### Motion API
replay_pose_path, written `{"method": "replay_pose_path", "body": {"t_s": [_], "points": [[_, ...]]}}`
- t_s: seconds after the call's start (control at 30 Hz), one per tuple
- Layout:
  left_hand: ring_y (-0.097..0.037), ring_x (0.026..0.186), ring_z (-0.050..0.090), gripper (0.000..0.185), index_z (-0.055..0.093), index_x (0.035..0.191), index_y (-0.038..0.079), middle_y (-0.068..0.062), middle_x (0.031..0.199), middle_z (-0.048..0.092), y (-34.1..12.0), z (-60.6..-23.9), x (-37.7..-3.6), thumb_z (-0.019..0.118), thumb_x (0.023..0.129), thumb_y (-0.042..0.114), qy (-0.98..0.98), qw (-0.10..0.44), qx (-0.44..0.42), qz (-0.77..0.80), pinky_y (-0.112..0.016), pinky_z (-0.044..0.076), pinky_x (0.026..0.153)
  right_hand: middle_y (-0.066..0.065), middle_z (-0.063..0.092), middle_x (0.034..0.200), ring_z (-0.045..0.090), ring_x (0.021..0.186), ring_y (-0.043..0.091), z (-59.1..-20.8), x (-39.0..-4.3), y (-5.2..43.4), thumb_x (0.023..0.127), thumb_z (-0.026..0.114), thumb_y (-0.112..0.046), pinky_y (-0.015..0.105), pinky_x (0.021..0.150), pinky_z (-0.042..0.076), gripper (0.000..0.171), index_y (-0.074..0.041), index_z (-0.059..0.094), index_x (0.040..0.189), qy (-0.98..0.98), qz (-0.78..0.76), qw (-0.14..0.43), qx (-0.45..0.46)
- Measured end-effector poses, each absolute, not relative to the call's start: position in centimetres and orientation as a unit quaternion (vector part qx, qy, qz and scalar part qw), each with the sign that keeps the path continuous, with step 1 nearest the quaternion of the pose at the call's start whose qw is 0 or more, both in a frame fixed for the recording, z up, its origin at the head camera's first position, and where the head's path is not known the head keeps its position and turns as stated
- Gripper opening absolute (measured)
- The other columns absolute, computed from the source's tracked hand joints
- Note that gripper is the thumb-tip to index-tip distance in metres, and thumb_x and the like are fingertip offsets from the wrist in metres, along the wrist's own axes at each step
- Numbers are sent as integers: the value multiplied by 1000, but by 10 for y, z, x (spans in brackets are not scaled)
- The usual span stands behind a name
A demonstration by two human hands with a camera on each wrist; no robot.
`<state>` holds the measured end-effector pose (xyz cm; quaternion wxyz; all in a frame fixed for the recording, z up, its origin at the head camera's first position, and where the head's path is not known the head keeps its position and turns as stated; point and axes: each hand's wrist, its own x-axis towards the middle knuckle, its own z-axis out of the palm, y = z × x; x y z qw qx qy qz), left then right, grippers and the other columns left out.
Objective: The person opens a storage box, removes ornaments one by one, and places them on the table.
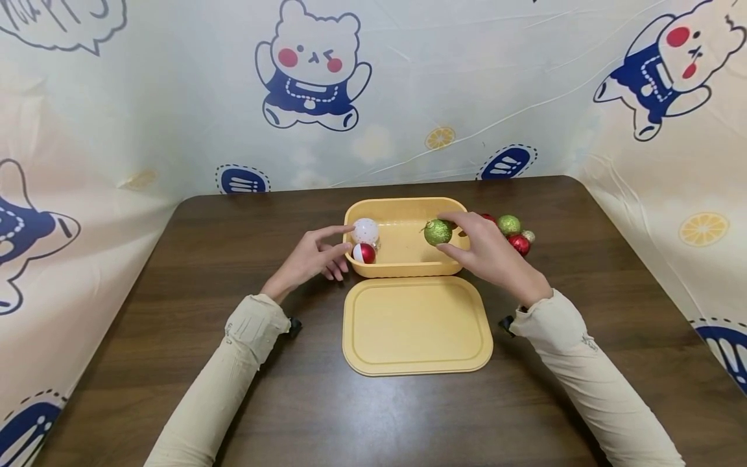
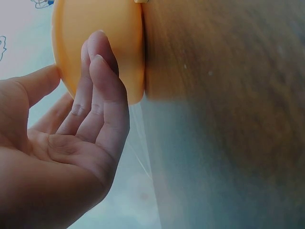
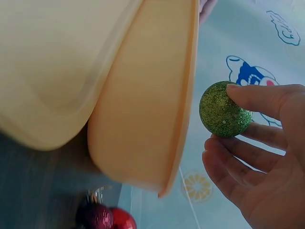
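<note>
My right hand (image 1: 467,243) pinches a green glitter ball (image 1: 438,232) between thumb and fingers, held over the right part of the yellow box (image 1: 408,267). The right wrist view shows the same green ball (image 3: 223,109) at my fingertips (image 3: 248,95) beside the box's rim (image 3: 188,95). My left hand (image 1: 327,250) has straight fingers against the box's left end, also visible in the left wrist view, where the fingers (image 2: 102,81) lie on the box wall (image 2: 95,28). Inside the box lie a white ball (image 1: 366,229) and a red-and-white ball (image 1: 364,253).
The box's yellow lid (image 1: 416,325) lies flat on the brown table (image 1: 175,292) just in front of the box. Right of the box sit a green ball (image 1: 509,224), a red ball (image 1: 519,244) and a small pale one (image 1: 528,236). Cartoon-print sheets wall the table's sides.
</note>
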<state>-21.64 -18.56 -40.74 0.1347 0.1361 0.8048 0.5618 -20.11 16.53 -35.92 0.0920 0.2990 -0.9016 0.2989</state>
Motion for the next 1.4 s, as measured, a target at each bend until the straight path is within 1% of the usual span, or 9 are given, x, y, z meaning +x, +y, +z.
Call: {"method": "replay_pose_path", "body": {"t_s": [0.1,0.2,0.27,0.47,0.67,0.87,1.0,1.13,1.4], "points": [[-45,66,67,47,53,144,21,-25,80,70,-186,-407,-216,64,99,30,806,135,135,560,-42,60,57,13,65,117,59,97,30,-358,-197,174,90,75,-17,43,80,54,45,-2,59,130,-905,293,101,291],[-45,66,67,48,53,144,20,-25,81,70,-186,-408,-216,64,99,29,806,135,135,560,-42,60,57,13,64,111,57,90,29,-356,-194,181,90,76,-17,39,73,51,46,-2,59,130,-910,286,107,281],[-44,66,67,48,53,145,20,-25,81,70,-187,-408,-216,64,99,30,806,136,136,560,-41,60,57,13,65,112,57,91,28,-356,-192,186,89,76,-18,39,74,51,47,-2,59,130,-913,280,108,277],[-44,65,67,48,53,145,20,-24,80,70,-187,-409,-216,64,99,29,806,136,137,560,-40,60,57,13,66,118,60,103,29,-355,-185,199,87,78,-16,46,86,51,46,-2,61,128,-913,280,126,269],[-44,65,67,48,53,145,19,-25,80,70,-187,-408,-216,64,99,29,806,135,138,559,-42,60,58,15,65,119,60,106,30,-356,-178,214,86,80,-13,49,86,54,48,-2,61,129,-911,291,142,256],[-44,65,67,48,53,145,19,-26,81,69,-186,-407,-217,64,99,29,807,135,139,558,-41,60,57,17,65,113,60,99,31,-363,-171,229,85,80,-13,50,82,55,47,1,61,126,-919,274,155,239],[-43,65,67,48,53,145,20,-25,80,70,-186,-407,-217,64,99,30,808,135,140,557,-40,60,57,21,64,111,60,96,32,-370,-167,237,85,80,-14,51,80,55,50,3,60,128,-928,265,147,217],[-41,64,67,48,52,145,20,-23,80,70,-186,-408,-216,63,99,31,807,134,141,557,-39,60,57,23,63,116,57,101,36,-378,-166,244,86,80,-14,55,84,54,52,4,58,130,-932,265,134,209],[-41,64,67,49,51,146,18,-24,80,70,-186,-408,-217,64,99,27,808,134,144,555,-39,60,57,19,63,111,53,103,35,-392,-173,249,84,81,-13,54,88,50,46,5,62,122,-933,253,132,220]]}}
